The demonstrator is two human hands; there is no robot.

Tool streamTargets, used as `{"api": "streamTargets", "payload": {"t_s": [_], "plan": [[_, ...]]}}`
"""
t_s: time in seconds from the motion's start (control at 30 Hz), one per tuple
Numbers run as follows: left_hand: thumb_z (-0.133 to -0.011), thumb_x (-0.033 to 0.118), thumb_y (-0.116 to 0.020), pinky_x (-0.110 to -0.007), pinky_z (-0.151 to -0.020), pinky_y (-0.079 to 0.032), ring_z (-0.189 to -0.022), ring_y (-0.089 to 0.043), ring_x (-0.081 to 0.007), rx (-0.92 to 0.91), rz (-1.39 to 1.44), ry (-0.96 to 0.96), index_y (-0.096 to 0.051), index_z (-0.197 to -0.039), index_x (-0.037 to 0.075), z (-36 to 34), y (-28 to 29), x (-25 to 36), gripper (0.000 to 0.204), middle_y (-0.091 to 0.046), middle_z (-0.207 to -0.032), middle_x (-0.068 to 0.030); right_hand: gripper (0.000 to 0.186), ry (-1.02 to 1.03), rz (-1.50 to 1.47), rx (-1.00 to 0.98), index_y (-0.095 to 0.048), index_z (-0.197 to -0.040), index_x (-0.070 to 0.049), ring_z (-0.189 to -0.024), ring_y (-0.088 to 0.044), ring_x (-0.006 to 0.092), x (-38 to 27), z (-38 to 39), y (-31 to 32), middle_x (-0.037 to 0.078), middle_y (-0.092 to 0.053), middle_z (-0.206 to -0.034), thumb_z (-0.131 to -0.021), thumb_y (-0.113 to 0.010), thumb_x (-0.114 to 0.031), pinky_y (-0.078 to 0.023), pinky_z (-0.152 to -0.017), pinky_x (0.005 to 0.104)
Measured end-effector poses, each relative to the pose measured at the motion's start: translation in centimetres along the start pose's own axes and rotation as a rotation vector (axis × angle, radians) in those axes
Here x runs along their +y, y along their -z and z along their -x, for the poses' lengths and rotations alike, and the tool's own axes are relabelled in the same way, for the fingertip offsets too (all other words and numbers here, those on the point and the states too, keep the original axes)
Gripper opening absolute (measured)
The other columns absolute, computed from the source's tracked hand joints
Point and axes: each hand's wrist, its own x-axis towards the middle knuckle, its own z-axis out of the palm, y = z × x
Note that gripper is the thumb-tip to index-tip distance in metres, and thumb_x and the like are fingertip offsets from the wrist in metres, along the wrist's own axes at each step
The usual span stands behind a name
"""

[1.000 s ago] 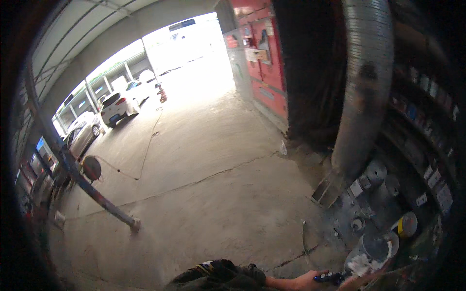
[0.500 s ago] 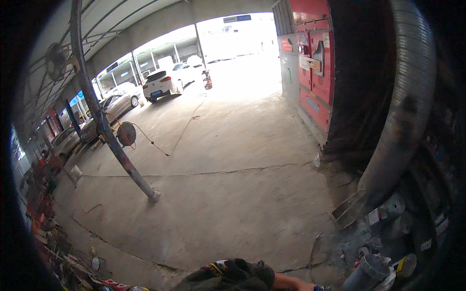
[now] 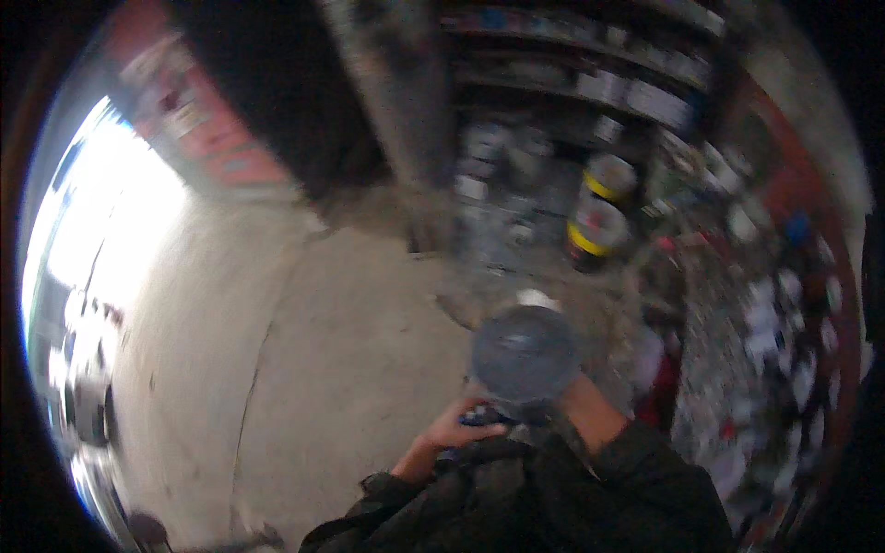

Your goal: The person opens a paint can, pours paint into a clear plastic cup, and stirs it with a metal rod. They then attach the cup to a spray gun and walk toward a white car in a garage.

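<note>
A grey, round-topped container [image 3: 524, 355] stands in front of my body, blurred by motion. At its near left side, my left hand [image 3: 461, 426] is closed around a small dark-blue thing [image 3: 481, 415] whose kind I cannot make out. My right hand [image 3: 579, 392] reaches to the container's right side. Its fingers are hidden behind the container, so their grip does not show. A white piece [image 3: 536, 299] peeks out beyond the container's far edge.
Two cans with yellow bands [image 3: 597, 230] stand ahead to the right, near cluttered dark shelves [image 3: 544, 88]. A thick duct [image 3: 410, 120] rises beside a red cabinet [image 3: 221, 138]. Heaped clutter [image 3: 779, 341] lines the right. Concrete floor [image 3: 359, 323] extends leftward.
My view has swung right and down, from the open yard and cars to the shelves. The grey container has come from the lower right to the middle, and both arms now show.
</note>
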Motion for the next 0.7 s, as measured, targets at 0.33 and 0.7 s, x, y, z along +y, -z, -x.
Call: {"api": "streamTargets", "payload": {"t_s": [0.33,0.7], "plan": [[-0.084,0.011,-0.072,-0.029,-0.069,-0.049,-0.078,-0.062,-0.0116,0.049,-0.374,-0.233,-0.063,-0.114,-0.006,-4.8,-7.1,-0.5,0.036,-0.070,-0.084,-0.0104,0.038,0.586,-0.030,0.955,-0.063,-0.109,0.002,-0.091,-0.063,0.0220,3.8,8.2,1.3,0.011,-0.066,-0.099,-0.101,-0.048,-0.032,-0.048,-0.086,0.0377],[-0.090,0.019,-0.070,-0.027,-0.059,-0.044,-0.066,-0.054,-0.0091,0.213,-0.281,-0.214,-0.064,-0.092,0.001,-7.6,-10.6,-2.5,0.019,-0.060,-0.073,-0.0001,0.037,0.440,1.065,2.158,-0.056,-0.119,-0.001,-0.076,-0.065,0.0325,13.3,39.2,10.2,0.015,-0.068,-0.087,-0.094,-0.060,-0.028,-0.051,-0.071,0.0454]]}}
